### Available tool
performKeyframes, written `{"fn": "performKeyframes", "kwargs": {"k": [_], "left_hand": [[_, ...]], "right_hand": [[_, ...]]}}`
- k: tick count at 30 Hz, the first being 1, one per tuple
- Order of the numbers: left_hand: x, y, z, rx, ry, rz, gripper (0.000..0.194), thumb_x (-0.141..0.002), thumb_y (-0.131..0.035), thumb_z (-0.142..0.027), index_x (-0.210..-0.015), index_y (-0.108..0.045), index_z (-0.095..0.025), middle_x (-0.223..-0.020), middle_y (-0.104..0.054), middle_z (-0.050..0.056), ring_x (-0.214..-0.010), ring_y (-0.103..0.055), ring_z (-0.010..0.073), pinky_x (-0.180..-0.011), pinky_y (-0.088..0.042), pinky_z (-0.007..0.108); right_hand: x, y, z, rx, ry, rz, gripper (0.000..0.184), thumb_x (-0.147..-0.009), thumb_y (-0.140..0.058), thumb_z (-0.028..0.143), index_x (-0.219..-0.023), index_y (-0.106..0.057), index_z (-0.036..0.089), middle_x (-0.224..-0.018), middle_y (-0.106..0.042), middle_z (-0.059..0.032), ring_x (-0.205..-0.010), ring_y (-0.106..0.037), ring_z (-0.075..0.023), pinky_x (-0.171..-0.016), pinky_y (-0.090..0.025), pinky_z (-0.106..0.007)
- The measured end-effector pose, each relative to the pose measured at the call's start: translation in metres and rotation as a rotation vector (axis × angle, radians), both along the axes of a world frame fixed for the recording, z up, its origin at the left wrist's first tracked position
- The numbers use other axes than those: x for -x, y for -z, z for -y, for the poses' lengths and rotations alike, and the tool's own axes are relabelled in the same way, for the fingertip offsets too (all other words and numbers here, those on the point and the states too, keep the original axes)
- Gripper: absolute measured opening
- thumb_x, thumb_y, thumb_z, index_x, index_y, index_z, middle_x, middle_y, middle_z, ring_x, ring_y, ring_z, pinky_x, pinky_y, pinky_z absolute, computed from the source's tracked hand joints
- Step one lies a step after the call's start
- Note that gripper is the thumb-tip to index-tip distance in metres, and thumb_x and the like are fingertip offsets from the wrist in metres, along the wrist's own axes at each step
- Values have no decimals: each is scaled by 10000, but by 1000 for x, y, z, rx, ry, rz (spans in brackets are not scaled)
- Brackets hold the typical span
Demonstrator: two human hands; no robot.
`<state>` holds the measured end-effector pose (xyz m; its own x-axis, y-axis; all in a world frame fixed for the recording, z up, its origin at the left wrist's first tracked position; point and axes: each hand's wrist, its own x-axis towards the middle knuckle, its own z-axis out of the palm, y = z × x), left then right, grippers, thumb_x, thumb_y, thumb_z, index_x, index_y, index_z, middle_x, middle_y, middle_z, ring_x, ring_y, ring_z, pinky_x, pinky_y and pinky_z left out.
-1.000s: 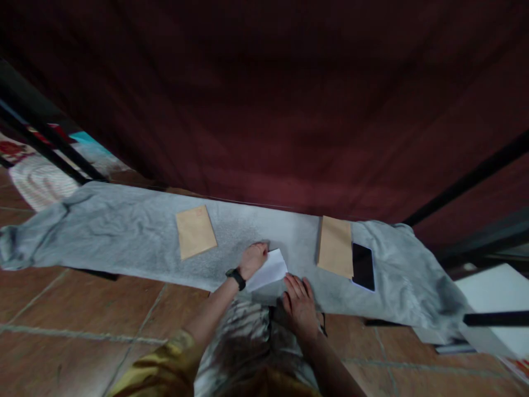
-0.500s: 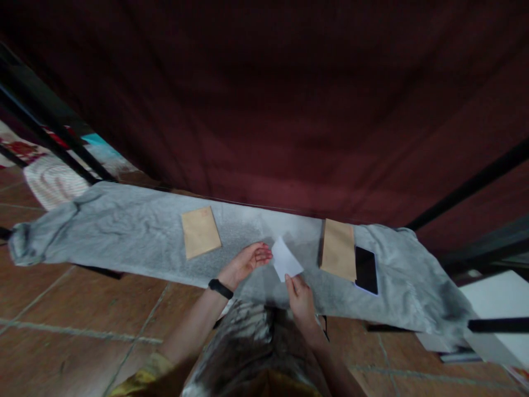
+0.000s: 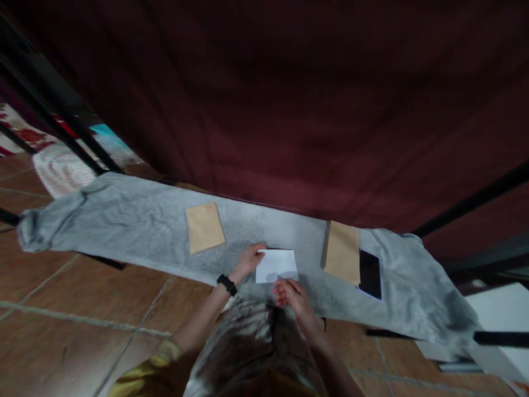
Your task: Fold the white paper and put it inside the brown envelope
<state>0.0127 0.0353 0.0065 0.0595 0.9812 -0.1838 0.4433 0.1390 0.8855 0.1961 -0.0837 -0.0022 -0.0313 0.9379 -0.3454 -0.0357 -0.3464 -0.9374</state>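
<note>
A folded-looking white sheet of paper (image 3: 278,267) lies level in front of me, just over the grey cloth. My left hand (image 3: 250,258), with a black band on its wrist, pinches the sheet's upper left corner between thumb and fingers. By its lower edge is my right hand (image 3: 289,293), palm partly turned up, fingers loosely bent and apart, gripping nothing I can see. Left of my hands a brown envelope (image 3: 205,227) lies flat. To the right sits a thicker stack of brown envelopes (image 3: 342,251), its edge against a dark-screened phone (image 3: 370,274).
Grey cloth (image 3: 136,220) covers the long narrow bench. Behind it hangs a dark red curtain (image 3: 264,138). Black metal bars (image 3: 475,201) frame both ends. A white box-like object (image 3: 500,314) stands at the lower right, and the floor (image 3: 99,353) is brown tile.
The white paper has passed from my right hand to my left and turned from slanted to level. My right hand has let go and drawn slightly down. The view has shifted a little.
</note>
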Motion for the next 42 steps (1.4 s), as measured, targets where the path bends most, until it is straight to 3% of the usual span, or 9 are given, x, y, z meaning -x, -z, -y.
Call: {"fn": "performKeyframes", "kwargs": {"k": [3,6,9,13,18,20,29,34,42], "left_hand": [[1,0,-9,-67,54,-122,168,-758,-602,-133,-800,-725,-239,-719,-698,-1,-769,-655,191,-710,-462,249],[-2,3,-8,-106,31,-159,237,-794,-581,-104,-929,-723,-238,-909,-731,28,-901,-669,203,-838,-484,277],[-6,8,1,-234,21,-269,351,-847,-529,-90,-1149,-672,-202,-1176,-674,84,-1030,-651,198,-954,-478,303],[-12,18,20,-469,65,-555,427,-936,-436,-134,-1344,-555,-163,-1410,-537,154,-1238,-567,236,-1056,-441,389],[-22,30,45,-625,391,-744,460,-1008,-358,-230,-1451,-454,-155,-1561,-417,135,-1449,-370,232,-1202,-261,440],[-22,33,51,-635,449,-774,485,-1026,-337,-285,-1479,-420,-133,-1575,-398,142,-1477,-327,225,-1226,-203,435],[-19,29,55,-615,507,-833,553,-1031,-332,-350,-1528,-345,-108,-1613,-312,165,-1509,-252,256,-1233,-139,470],[-20,26,56,-571,529,-808,558,-1021,-327,-317,-1511,-364,-53,-1599,-328,188,-1516,-229,261,-1231,-143,462],[-3,23,58,-554,519,-739,587,-1028,-351,-443,-1508,-390,-108,-1577,-386,163,-1496,-287,250,-1231,-166,474]], "right_hand": [[-2,5,-15,-334,34,374,444,-943,-439,530,-1126,-706,226,-1137,-734,-89,-1040,-683,-254,-920,-550,-406],[-1,12,-34,-586,-65,731,482,-1004,-366,422,-1394,-565,221,-1455,-558,-90,-1360,-493,-244,-1149,-381,-441],[2,22,-47,-650,-198,1038,509,-1028,-351,380,-1495,-449,202,-1569,-414,-96,-1462,-352,-254,-1195,-291,-493],[7,36,-48,-660,-244,1292,521,-1034,-377,385,-1512,-427,183,-1601,-342,-117,-1489,-295,-286,-1207,-228,-520],[-1,46,-47,-736,-287,1312,499,-1034,-305,277,-1485,-460,131,-1593,-356,-133,-1490,-292,-273,-1213,-215,-512],[-7,49,-48,-745,-275,1274,513,-1024,-263,232,-1485,-449,104,-1572,-396,-145,-1472,-329,-249,-1204,-254,-487],[-14,47,-57,-761,-229,1220,511,-1027,-237,244,-1435,-498,79,-1484,-509,-174,-1415,-410,-254,-1167,-319,-493],[-1,37,-64,-709,-322,1261,527,-1035,-253,293,-1485,-451,103,-1562,-413,-150,-1451,-351,-269,-1193,-258,-502],[1,46,-61,-690,-312,1263,580,-1048,-213,373,-1533,-366,94,-1586,-368,-143,-1476,-305,-274,-1214,-190,-498]]}}
